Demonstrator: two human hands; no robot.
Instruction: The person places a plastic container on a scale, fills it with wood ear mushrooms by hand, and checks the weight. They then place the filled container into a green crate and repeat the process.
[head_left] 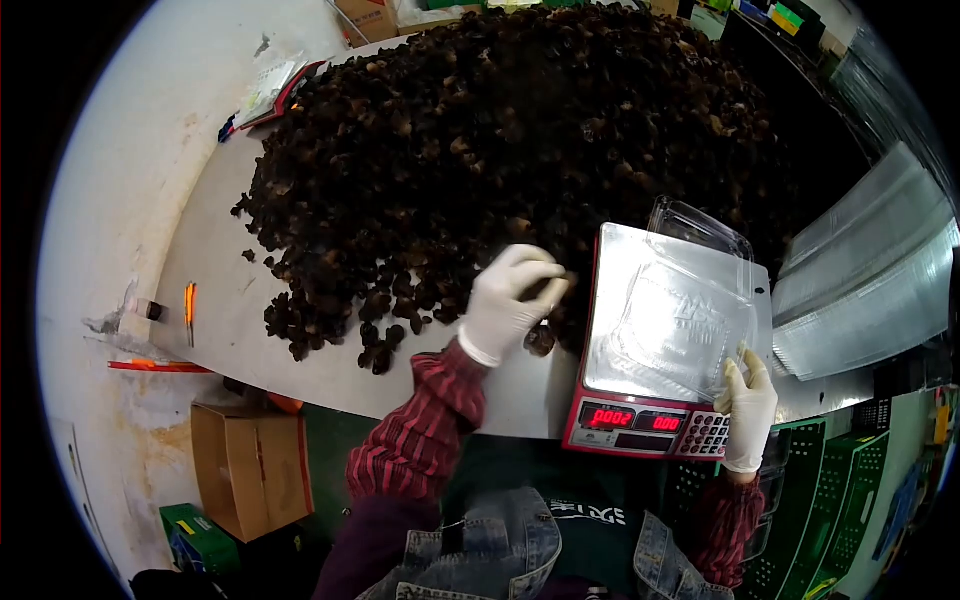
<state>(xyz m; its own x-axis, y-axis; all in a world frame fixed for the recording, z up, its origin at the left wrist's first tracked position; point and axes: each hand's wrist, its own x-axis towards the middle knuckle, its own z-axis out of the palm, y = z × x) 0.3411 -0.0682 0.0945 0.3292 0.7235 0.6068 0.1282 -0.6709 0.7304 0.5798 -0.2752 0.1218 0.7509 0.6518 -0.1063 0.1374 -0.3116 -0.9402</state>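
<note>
My left hand [508,307], in a white glove, is at the near edge of a big heap of dark wood ear mushrooms [480,150]. Its fingers curl toward the thumb around a dark mushroom piece, partly hidden and slightly blurred. A clear plastic box [680,320] lies open on the steel plate of a red electronic scale [640,425], its lid part leaning out past the far edge. My right hand [750,410], also gloved, pinches the box's near right corner. Red digits on the scale read 0.002 and 0.00.
Nested clear plastic boxes [870,270] are stacked right of the scale. An orange pen [190,312] and a red clipboard [285,95] lie on the table's left side. Below the table stand a cardboard box [250,470] and green crates [830,500].
</note>
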